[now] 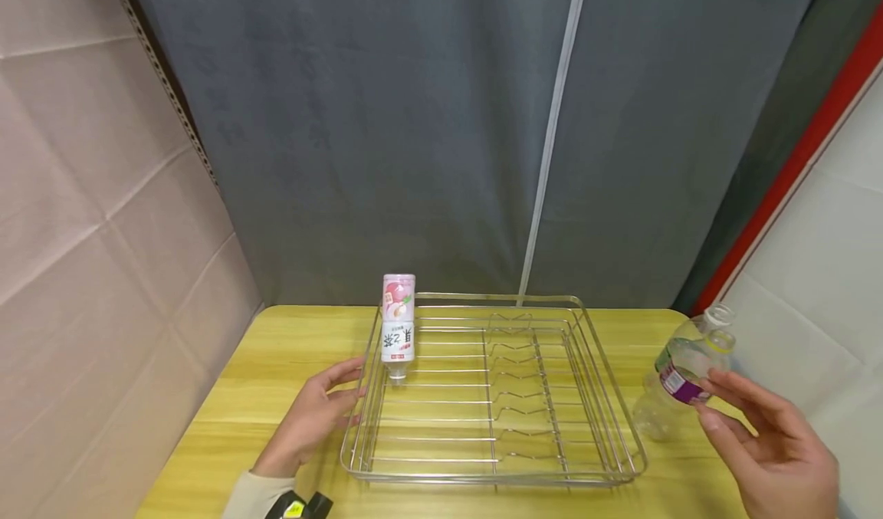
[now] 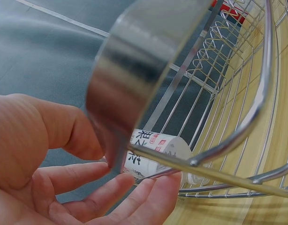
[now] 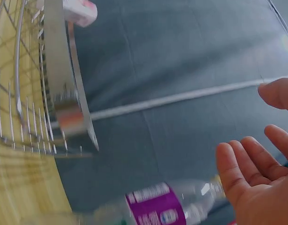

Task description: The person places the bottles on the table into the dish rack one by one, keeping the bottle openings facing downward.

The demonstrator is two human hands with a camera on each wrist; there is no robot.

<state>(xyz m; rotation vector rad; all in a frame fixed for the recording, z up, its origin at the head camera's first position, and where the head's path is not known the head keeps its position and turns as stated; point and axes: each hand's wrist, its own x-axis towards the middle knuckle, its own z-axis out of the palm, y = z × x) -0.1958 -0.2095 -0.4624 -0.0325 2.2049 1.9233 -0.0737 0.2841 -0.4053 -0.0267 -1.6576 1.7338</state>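
Observation:
A wire dish rack (image 1: 493, 396) of shiny metal stands on the table. In its left part is a drink bottle (image 1: 398, 327) with a pink-and-white label, its clear neck pointing towards me. My left hand (image 1: 313, 415) is at the rack's left side, fingers loosely bent; in the left wrist view, thumb and fingertips are close against the metal rim (image 2: 130, 70). Right of the rack, a clear bottle (image 1: 679, 385) with a purple label stands in front of another clear bottle (image 1: 717, 316). My right hand (image 1: 779, 442) is beside them, fingers spread and holding nothing; the right wrist view shows a gap to the purple-labelled bottle (image 3: 158, 206).
The yellow wood-grain table (image 1: 228, 419) ends at a dark grey curtain (image 1: 386, 136). Pale cloth walls (image 1: 90, 197) border the left side, and a white panel (image 1: 828, 220) with a red edge strip borders the right, close behind the bottles.

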